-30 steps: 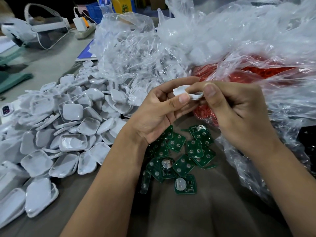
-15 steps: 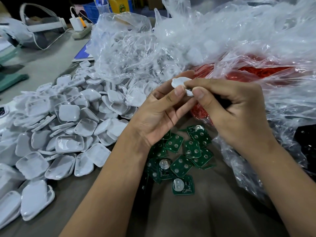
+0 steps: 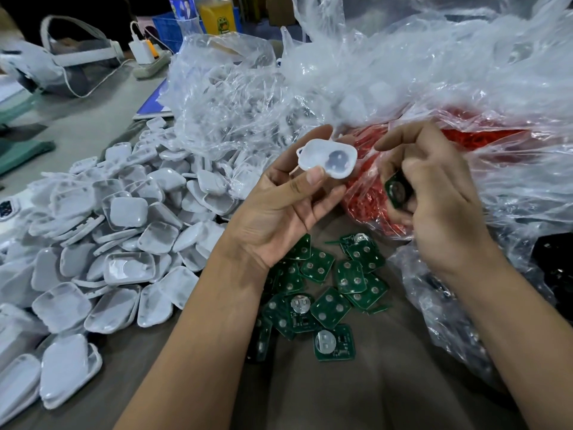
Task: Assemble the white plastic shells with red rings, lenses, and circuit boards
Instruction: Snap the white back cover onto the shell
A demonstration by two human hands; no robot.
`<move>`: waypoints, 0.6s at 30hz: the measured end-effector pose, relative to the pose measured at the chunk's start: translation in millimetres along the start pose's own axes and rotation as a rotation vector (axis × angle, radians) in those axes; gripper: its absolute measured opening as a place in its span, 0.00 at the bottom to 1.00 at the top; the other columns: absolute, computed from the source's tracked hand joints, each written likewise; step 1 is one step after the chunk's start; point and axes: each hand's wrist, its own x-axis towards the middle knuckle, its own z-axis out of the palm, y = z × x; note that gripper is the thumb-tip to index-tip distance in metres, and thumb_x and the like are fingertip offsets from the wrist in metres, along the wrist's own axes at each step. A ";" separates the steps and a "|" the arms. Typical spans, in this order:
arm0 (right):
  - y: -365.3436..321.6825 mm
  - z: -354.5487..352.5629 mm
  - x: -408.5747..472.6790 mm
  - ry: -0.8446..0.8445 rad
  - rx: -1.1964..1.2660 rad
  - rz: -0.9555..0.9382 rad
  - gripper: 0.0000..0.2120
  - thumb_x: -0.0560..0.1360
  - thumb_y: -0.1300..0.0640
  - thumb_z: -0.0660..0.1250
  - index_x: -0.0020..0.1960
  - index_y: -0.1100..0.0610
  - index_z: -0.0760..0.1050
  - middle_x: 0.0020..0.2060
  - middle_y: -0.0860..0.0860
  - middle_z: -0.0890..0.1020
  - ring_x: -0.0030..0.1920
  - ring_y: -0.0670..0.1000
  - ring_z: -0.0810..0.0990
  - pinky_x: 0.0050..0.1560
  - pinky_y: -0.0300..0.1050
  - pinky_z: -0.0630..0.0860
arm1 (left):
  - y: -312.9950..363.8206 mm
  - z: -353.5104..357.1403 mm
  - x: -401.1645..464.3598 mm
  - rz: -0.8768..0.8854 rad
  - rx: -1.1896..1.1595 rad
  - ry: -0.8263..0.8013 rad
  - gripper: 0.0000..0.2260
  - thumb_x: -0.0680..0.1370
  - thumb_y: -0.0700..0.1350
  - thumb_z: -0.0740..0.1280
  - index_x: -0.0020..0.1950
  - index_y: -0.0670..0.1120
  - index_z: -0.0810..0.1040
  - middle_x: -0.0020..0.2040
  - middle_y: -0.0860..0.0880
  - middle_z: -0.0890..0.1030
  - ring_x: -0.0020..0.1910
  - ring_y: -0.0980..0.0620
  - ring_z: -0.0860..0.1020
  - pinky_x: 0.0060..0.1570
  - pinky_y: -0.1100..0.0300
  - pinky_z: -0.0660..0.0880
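My left hand [image 3: 279, 209] pinches a white plastic shell [image 3: 325, 159] between thumb and fingers, its hollow side facing me with a round lens seated inside. My right hand [image 3: 434, 193], a little to the right and apart from the shell, curls its fingers round a green circuit board [image 3: 397, 190] that is partly hidden in the palm. Several loose green circuit boards [image 3: 328, 287] lie on the table below both hands. A clear bag of red rings [image 3: 372, 193] sits behind my hands.
A big heap of white shells [image 3: 117, 231] covers the table's left side. Crumpled clear plastic bags [image 3: 387, 82] fill the back and right. A headset [image 3: 62, 66], a charger and a power strip [image 3: 145, 57] sit at the far left back.
My hands have separated. The right hand let go of the shell and moved right with a circuit board in it. The left hand turned the shell's hollow side up toward me.
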 end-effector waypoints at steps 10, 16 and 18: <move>4.8 -7.7 2.3 -0.008 0.120 0.100 0.16 0.77 0.73 0.70 0.59 0.57 0.83 0.50 0.53 0.88 0.46 0.52 0.88 0.46 0.40 0.84 | 1.9 1.9 -10.6 0.106 0.155 0.163 0.21 0.67 0.26 0.76 0.53 0.48 0.87 0.56 0.44 0.86 0.49 0.50 0.85 0.49 0.59 0.82; 1.7 -6.2 1.4 0.009 0.103 0.066 0.15 0.73 0.69 0.76 0.58 0.59 0.84 0.48 0.54 0.89 0.47 0.56 0.89 0.49 0.45 0.86 | -7.5 -2.8 -22.1 0.156 0.320 0.255 0.24 0.63 0.34 0.78 0.58 0.43 0.82 0.58 0.41 0.85 0.57 0.45 0.84 0.50 0.56 0.83; 0.2 -5.7 1.4 0.038 0.109 0.038 0.14 0.72 0.66 0.77 0.58 0.59 0.84 0.45 0.57 0.88 0.45 0.57 0.89 0.47 0.46 0.86 | -10.1 -4.0 -21.7 0.150 0.401 0.238 0.24 0.64 0.34 0.78 0.59 0.43 0.81 0.58 0.42 0.85 0.57 0.46 0.83 0.49 0.56 0.83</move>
